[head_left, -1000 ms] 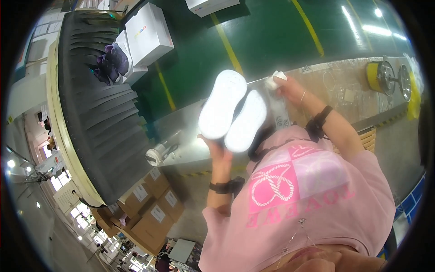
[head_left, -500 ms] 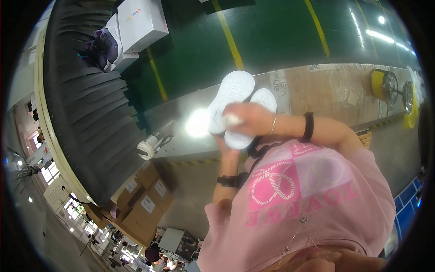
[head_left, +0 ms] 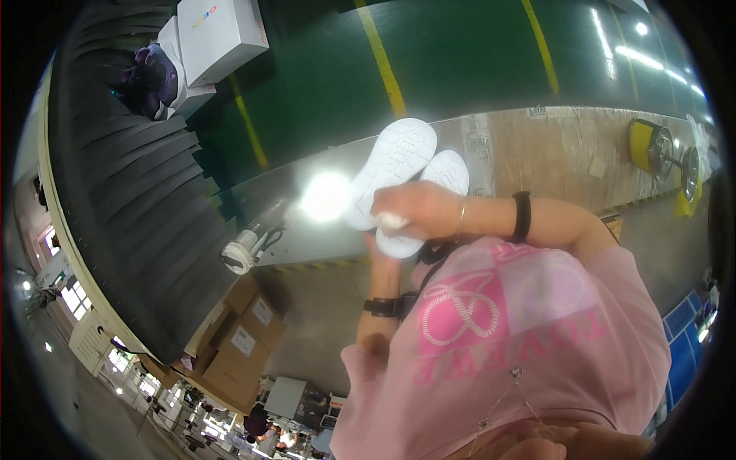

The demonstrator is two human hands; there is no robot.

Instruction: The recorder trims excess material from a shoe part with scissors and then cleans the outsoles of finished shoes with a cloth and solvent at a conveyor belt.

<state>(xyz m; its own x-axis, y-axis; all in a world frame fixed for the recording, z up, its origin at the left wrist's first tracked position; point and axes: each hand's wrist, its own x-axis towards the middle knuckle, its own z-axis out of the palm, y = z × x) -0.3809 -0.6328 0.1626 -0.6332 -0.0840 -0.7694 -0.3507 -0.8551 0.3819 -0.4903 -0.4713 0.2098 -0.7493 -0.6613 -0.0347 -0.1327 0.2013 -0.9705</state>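
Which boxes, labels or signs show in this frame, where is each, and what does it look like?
White box: top left beside the dark conveyor, rectangular, small coloured mark on its side.
Brown cartons: lower left under the bench, stacked cardboard, each bearing a white rectangular label.
Paper label: on the bench top just beyond the white shoes, pale strip, print too small to make out.
No screen is visible.

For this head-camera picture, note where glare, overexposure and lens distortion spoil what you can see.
Head view: a glare spot burns out on the shiny table; the white shoes are overexposed, their sole tread faint; the right hand over them is fairly sharp; fisheye bends the yellow floor line and darkens the rim.
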